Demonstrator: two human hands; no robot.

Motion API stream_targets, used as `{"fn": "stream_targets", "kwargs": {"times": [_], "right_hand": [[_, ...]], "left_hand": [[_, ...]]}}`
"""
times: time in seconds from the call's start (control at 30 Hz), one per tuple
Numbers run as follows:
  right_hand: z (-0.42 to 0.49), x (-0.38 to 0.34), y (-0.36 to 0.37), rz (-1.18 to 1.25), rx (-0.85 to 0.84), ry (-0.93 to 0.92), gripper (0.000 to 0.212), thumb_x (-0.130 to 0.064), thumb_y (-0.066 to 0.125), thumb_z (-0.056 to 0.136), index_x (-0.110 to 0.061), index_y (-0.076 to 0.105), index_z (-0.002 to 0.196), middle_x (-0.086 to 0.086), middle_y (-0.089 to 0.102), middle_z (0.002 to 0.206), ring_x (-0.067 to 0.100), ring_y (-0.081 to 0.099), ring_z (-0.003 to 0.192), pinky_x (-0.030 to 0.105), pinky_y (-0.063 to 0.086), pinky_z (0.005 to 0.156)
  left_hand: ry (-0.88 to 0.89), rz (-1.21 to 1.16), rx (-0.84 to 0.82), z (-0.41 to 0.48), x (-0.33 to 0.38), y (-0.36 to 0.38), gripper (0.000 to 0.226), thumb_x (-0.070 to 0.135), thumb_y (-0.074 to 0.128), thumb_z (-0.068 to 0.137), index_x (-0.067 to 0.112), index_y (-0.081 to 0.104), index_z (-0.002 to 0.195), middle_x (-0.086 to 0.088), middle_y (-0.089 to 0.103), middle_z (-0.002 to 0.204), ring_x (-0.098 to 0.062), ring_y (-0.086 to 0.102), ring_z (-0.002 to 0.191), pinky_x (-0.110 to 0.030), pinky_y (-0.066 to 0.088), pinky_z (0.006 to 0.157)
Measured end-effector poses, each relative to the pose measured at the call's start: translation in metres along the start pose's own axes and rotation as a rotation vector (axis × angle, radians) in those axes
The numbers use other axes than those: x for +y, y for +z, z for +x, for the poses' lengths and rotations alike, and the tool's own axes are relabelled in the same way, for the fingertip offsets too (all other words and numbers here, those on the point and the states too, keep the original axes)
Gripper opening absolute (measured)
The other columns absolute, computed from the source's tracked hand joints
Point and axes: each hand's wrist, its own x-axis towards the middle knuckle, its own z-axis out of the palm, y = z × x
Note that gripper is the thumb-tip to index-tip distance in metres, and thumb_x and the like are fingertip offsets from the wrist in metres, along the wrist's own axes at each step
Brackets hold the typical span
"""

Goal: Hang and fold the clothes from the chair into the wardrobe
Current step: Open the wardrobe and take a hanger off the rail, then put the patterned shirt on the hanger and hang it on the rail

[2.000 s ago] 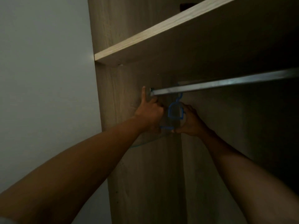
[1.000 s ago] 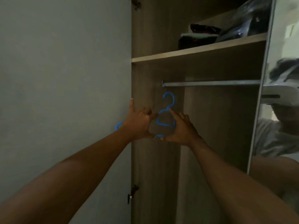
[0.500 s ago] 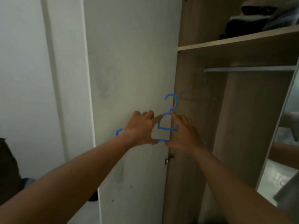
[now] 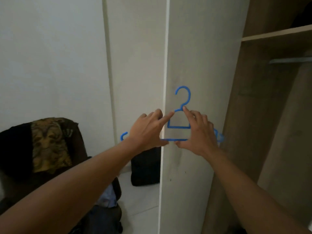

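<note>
1. The blue hanger [image 4: 179,127] sits at the centre of the frame with its hook up, bare, in front of the pale wardrobe door [image 4: 194,56].
2. The left hand [image 4: 146,132] pinches it, thumb under the bottom bar and forefinger laid along the left slope. The right hand [image 4: 199,134] mirrors that on the right slope. Both hold the hanger and nothing else.
3. The clothes [image 4: 49,144] lie heaped over the chair [image 4: 80,144] at the lower left of the frame: a brown patterned piece on top, dark fabric round it, and something pale blue lower down. None is on the hanger yet.
4. The step in hand looks like carrying the hanger to the chair to load a garment. To do it well:
   - free one hand for the cloth and keep the other at the neck below the hook;
   - lift the top piece only, so the heap stays put;
   - feed each arm of the hanger into a shoulder and seat the collar centrally.
5. The wardrobe [image 4: 253,115] stands open at the right of the frame, its rail [image 4: 290,60] under a shelf [image 4: 276,33]. Keep the hook pointing up for that rail.
6. A dark bag [image 4: 145,168] sits on the floor, partly behind the door edge, and is worth stepping round.
7. No brand, label or writing can be read anywhere.
</note>
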Motion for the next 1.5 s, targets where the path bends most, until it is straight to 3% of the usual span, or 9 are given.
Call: {"fn": "stream_targets", "kwargs": {"times": [0.17, 0.5, 0.67, 0.77, 0.93, 1.03, 1.37, 1.5], "right_hand": [[0.003, -0.099, 0.001, -0.003, 0.049, -0.05, 0.125, -0.074, 0.075, 0.057, -0.033, 0.011, 0.156, 0.0, 0.04, 0.143, 0.022, 0.042, 0.121, 0.045, 0.042, 0.096], [0.029, -0.289, 0.029, 0.14, 0.013, -0.214, 0.126, -0.068, 0.076, 0.06, -0.033, 0.004, 0.157, -0.003, 0.034, 0.143, 0.021, 0.039, 0.125, 0.047, 0.038, 0.102], [0.046, -0.356, 0.062, 0.216, -0.044, -0.293, 0.125, -0.069, 0.075, 0.061, -0.032, 0.004, 0.157, -0.002, 0.033, 0.143, 0.022, 0.042, 0.124, 0.051, 0.04, 0.102], [0.055, -0.387, 0.087, 0.236, -0.066, -0.35, 0.125, -0.07, 0.074, 0.061, -0.03, 0.006, 0.157, -0.001, 0.034, 0.142, 0.023, 0.045, 0.12, 0.052, 0.043, 0.099], [0.079, -0.426, 0.141, 0.284, -0.093, -0.429, 0.124, -0.07, 0.074, 0.06, -0.03, 0.007, 0.157, -0.002, 0.035, 0.141, 0.022, 0.044, 0.12, 0.052, 0.042, 0.098], [0.097, -0.437, 0.188, 0.32, -0.109, -0.449, 0.123, -0.069, 0.073, 0.06, -0.03, 0.009, 0.157, -0.003, 0.035, 0.14, 0.021, 0.044, 0.119, 0.051, 0.043, 0.097], [0.207, -0.431, 0.364, 0.33, -0.238, -0.465, 0.123, -0.074, 0.067, 0.06, -0.03, 0.005, 0.157, 0.0, 0.035, 0.145, 0.024, 0.044, 0.122, 0.053, 0.041, 0.097], [0.249, -0.44, 0.417, 0.329, -0.269, -0.502, 0.124, -0.072, 0.069, 0.06, -0.029, 0.006, 0.158, 0.001, 0.034, 0.146, 0.025, 0.043, 0.123, 0.053, 0.04, 0.099]], "left_hand": [[-0.075, 0.046, 0.056, -0.068, -0.064, -0.035, 0.103, 0.066, 0.073, 0.071, 0.03, 0.02, 0.152, -0.003, 0.051, 0.116, -0.011, 0.038, 0.083, -0.026, 0.038, 0.076], [-0.258, 0.142, 0.02, -0.195, -0.199, -0.083, 0.105, 0.067, 0.075, 0.067, 0.03, 0.025, 0.151, -0.001, 0.053, 0.109, -0.012, 0.043, 0.076, -0.026, 0.042, 0.072], [-0.362, 0.178, -0.033, -0.237, -0.251, -0.082, 0.107, 0.068, 0.076, 0.064, 0.031, 0.025, 0.15, 0.001, 0.053, 0.109, -0.014, 0.051, 0.082, -0.032, 0.047, 0.076], [-0.426, 0.189, -0.057, -0.258, -0.276, -0.072, 0.108, 0.068, 0.078, 0.062, 0.031, 0.026, 0.15, 0.001, 0.053, 0.108, -0.012, 0.045, 0.08, -0.029, 0.043, 0.074], [-0.482, 0.221, -0.087, -0.28, -0.322, -0.04, 0.108, 0.066, 0.082, 0.059, 0.028, 0.032, 0.147, -0.003, 0.057, 0.112, -0.018, 0.054, 0.083, -0.03, 0.039, 0.068], [-0.533, 0.26, -0.153, -0.277, -0.351, -0.007, 0.109, 0.07, 0.079, 0.06, 0.03, 0.028, 0.148, -0.002, 0.054, 0.105, -0.013, 0.04, 0.073, -0.029, 0.032, 0.065], [-0.622, 0.248, -0.318, -0.209, -0.456, 0.15, 0.106, 0.068, 0.071, 0.071, 0.035, 0.013, 0.153, 0.0, 0.047, 0.122, -0.011, 0.037, 0.088, -0.029, 0.03, 0.075], [-0.683, 0.233, -0.325, -0.194, -0.497, 0.196, 0.105, 0.068, 0.07, 0.072, 0.035, 0.01, 0.152, 0.0, 0.046, 0.121, -0.016, 0.048, 0.095, -0.032, 0.036, 0.079]]}}
